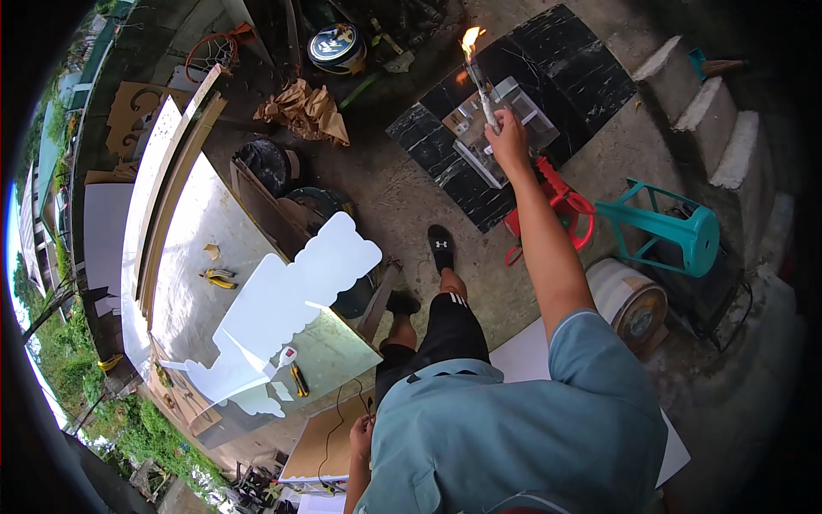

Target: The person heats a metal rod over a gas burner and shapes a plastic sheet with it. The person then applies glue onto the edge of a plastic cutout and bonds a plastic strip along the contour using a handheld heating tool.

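My right hand (509,137) is wrapped round a slim light-coloured tool (488,104), held out in front over black marbled tiles (582,73). An orange flame (470,41) burns at or just beyond its far end. Below the tool, on the tiles, lies a clear and white frame-like object (531,111). Down beside my body at the lower left is my left hand (361,437), fingers curled near a thin dark cable; what it holds, if anything, is too small to tell.
A worktable (205,300) at left bears a white cut-out sheet (295,283) and pliers (300,380). A red object (565,206), teal stool (685,240) and large roll (629,304) stand at right. Crumpled brown paper (308,110) and a lidded bucket (336,47) lie ahead.
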